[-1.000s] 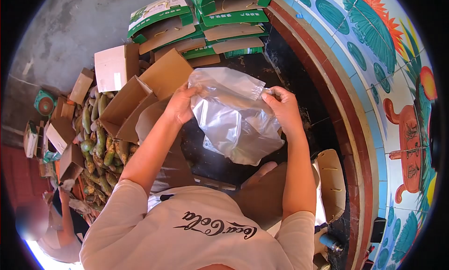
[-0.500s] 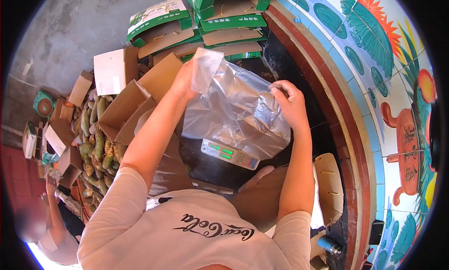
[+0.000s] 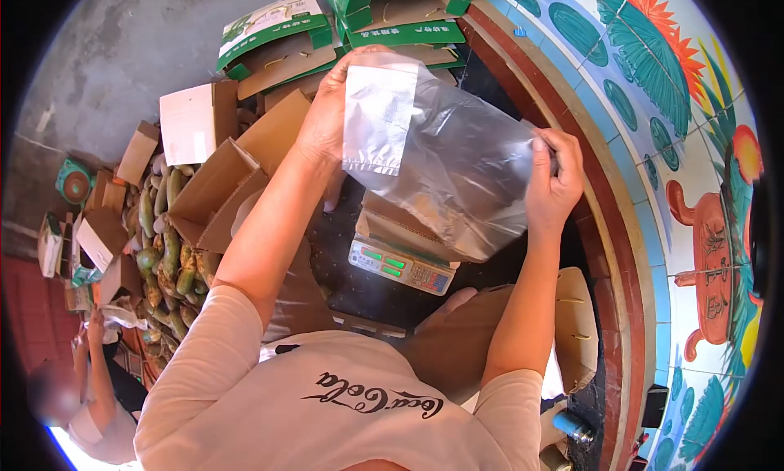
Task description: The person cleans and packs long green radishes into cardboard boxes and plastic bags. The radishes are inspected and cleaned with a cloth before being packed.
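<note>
A clear plastic bag (image 3: pixel 465 161) is stretched in the air between my two hands. My left hand (image 3: pixel 331 104) grips its upper left part, beside a folded, whitish flap of the plastic. At the bag's right edge my right hand (image 3: pixel 557 173) pinches the film, fingers curled. Below the bag stands a digital scale (image 3: pixel 400 267) with lit green displays. A cardboard box (image 3: pixel 396 222) rests on the scale, partly hidden behind the bag.
Left of me lie a heap of long green squash-like vegetables (image 3: pixel 167 263) and an open cardboard box (image 3: pixel 216 189). Green-and-white cartons (image 3: pixel 278 42) are stacked ahead. Another person (image 3: pixel 94 389) is at lower left. A painted tile wall (image 3: pixel 653 87) runs along the right.
My right hand has moved right and pulled the bag wider. My left hand has risen slightly. The box on the scale now shows beneath the bag.
</note>
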Demonstrator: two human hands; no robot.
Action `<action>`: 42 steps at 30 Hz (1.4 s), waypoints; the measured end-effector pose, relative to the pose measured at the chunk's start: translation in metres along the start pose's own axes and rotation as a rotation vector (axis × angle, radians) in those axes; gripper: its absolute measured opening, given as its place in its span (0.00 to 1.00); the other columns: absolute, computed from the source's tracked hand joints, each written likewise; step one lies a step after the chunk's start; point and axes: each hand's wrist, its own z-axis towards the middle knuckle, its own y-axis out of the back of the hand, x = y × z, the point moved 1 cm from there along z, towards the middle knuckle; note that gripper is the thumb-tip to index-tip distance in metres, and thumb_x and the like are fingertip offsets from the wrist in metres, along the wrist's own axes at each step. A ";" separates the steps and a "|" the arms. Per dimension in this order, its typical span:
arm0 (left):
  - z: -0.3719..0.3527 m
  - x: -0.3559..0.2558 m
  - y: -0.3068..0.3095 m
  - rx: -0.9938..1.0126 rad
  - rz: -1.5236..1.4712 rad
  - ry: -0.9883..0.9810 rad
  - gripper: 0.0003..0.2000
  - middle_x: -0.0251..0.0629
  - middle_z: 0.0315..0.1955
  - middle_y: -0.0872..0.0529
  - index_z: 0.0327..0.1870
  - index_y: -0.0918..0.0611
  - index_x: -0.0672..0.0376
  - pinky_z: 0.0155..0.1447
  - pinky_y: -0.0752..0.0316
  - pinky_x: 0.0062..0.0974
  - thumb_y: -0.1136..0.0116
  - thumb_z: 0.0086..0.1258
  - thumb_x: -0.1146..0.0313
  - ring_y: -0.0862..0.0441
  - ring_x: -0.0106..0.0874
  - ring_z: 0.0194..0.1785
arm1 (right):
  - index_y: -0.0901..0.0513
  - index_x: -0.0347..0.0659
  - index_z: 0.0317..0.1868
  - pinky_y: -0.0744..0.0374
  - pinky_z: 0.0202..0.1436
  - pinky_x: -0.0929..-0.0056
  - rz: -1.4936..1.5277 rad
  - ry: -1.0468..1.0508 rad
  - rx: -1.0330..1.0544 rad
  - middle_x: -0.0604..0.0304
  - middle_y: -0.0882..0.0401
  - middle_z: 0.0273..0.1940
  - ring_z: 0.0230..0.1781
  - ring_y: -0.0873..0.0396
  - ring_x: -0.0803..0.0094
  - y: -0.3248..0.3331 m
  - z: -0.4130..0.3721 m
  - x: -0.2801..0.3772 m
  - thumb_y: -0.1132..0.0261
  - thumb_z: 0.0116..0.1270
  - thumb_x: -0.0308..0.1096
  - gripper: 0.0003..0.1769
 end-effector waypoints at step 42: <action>-0.125 0.073 -0.021 -0.075 0.847 0.171 0.08 0.35 0.36 0.20 0.39 0.22 0.64 0.50 0.30 0.24 0.51 0.69 0.69 0.24 0.24 0.43 | 0.20 0.31 0.35 0.27 0.36 0.73 0.099 -0.643 0.782 0.54 0.20 0.28 0.28 0.26 0.72 -0.036 -0.071 -0.037 0.36 0.56 0.34 0.12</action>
